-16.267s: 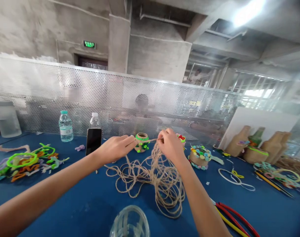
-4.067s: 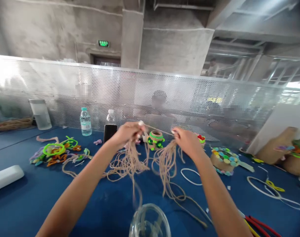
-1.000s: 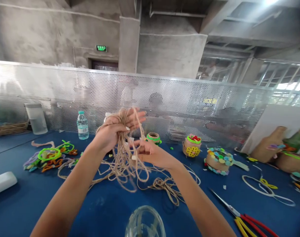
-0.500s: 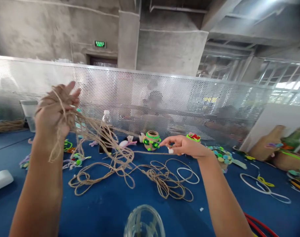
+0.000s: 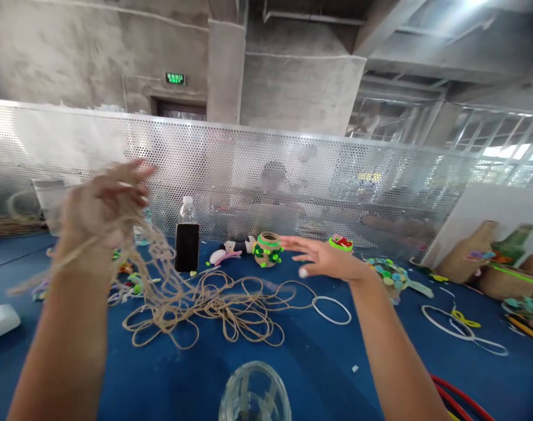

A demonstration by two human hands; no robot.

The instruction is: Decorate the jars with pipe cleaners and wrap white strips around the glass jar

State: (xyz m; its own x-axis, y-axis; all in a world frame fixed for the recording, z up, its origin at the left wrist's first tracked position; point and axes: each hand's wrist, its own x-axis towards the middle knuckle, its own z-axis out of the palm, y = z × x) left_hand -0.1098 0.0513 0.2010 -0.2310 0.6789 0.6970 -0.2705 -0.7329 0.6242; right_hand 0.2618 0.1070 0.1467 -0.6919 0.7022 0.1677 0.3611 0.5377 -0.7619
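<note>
The left hand (image 5: 106, 202) is raised on the left side, above the counter (image 5: 169, 380), and smeared by motion blur. Some of its fingers point outward, and strands of jute twine (image 5: 222, 304) hang about the palm and wrist; whether the fingers grip them cannot be told. From there the twine slopes down to a loose, tangled heap of loops on the middle of the counter, in front of an upright smartphone (image 5: 187, 247) and a clear bottle with a white cap (image 5: 188, 210).

The right hand (image 5: 321, 259) is open, fingers spread toward the left, above the counter. Its fingertips are near a small round pot (image 5: 268, 251) trimmed in green. Below this hand, a thin white ring (image 5: 335, 322) lies at the right end of the twine. An open glass jar (image 5: 255, 394) stands at the near edge of the view. Red handles (image 5: 457, 394) show beside the right forearm.
</note>
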